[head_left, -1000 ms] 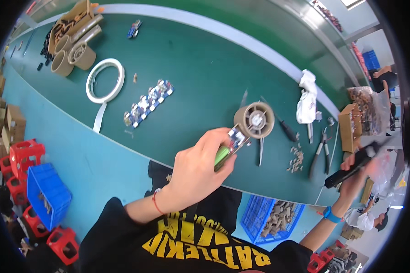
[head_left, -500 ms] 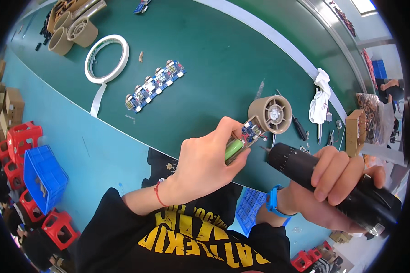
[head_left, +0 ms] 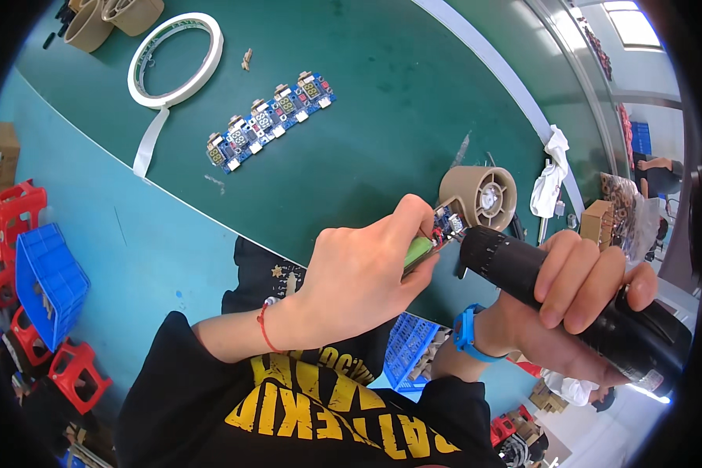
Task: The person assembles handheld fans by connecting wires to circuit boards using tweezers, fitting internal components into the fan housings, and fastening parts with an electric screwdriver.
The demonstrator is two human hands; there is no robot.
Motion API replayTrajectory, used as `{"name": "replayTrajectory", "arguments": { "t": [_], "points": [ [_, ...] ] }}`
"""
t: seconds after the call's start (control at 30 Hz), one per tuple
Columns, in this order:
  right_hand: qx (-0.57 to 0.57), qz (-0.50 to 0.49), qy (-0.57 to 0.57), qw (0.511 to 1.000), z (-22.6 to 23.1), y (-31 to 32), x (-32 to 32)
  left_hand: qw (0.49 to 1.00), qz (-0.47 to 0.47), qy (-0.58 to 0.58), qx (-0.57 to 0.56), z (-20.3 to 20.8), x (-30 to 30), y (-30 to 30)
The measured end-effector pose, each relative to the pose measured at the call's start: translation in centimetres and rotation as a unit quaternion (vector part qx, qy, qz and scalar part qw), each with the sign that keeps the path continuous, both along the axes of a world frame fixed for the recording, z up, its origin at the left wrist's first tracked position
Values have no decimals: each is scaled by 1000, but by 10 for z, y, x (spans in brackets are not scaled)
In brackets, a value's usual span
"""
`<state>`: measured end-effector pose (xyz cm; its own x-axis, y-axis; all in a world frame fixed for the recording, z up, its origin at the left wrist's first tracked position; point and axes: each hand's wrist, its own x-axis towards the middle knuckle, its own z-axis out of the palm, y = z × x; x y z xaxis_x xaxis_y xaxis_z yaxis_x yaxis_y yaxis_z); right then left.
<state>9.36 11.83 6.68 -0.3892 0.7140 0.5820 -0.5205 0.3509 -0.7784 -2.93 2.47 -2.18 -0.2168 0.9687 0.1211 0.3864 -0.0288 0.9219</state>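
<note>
My left hand (head_left: 359, 273) is closed around the handle of a beige handheld fan housing (head_left: 459, 187), whose round grilled head points away from me over the green table. In the open handle lie a green battery cell (head_left: 419, 250) and a small blue circuit board (head_left: 446, 221) with red wires. My right hand (head_left: 573, 292) wraps around a black electric screwdriver (head_left: 498, 256), held nearly level. Its bit reaches the circuit board by the fan's neck; whether the tip sits on a screw is too small to tell.
Left of centre lies a row of several blue circuit boards (head_left: 274, 123). Beyond it are a roll of white tape (head_left: 183, 95) and beige fan housings (head_left: 132, 15). A white cloth (head_left: 548, 186) and cardboard box (head_left: 597, 225) lie right. Below the table edge stands a blue crate (head_left: 408, 347).
The screwdriver's bit has come up to the circuit board in the fan handle; before, it was a little apart. The whole view has shifted, with the far tabletop things now higher in the picture.
</note>
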Motion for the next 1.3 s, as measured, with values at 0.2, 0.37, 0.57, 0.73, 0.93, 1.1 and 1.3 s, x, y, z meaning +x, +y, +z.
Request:
{"name": "replayTrajectory", "arguments": {
  "t": [0.2,0.37,0.57,0.73,0.93,1.1,1.3],
  "points": [
    [50,73,-49,995,2,13,-1,1000,10,-3,0,-1,2,-1],
    [28,69,-54,996,1,15,-2,1000,12,3,12,-2,3,-1],
    [-2,80,-38,996,-2,16,-4,1000,5,-10,25,0,-1,0],
    [4,111,-41,993,0,24,1,1000,3,-13,22,2,0,1],
    [17,122,-35,992,2,19,-2,1000,6,4,3,1,2,0],
    [-21,-13,119,993,4,3,16,1000,28,11,8,0,1,-1],
    [-63,-58,184,979,-1,5,53,984,82,114,110,7,7,10]
  ]
}}
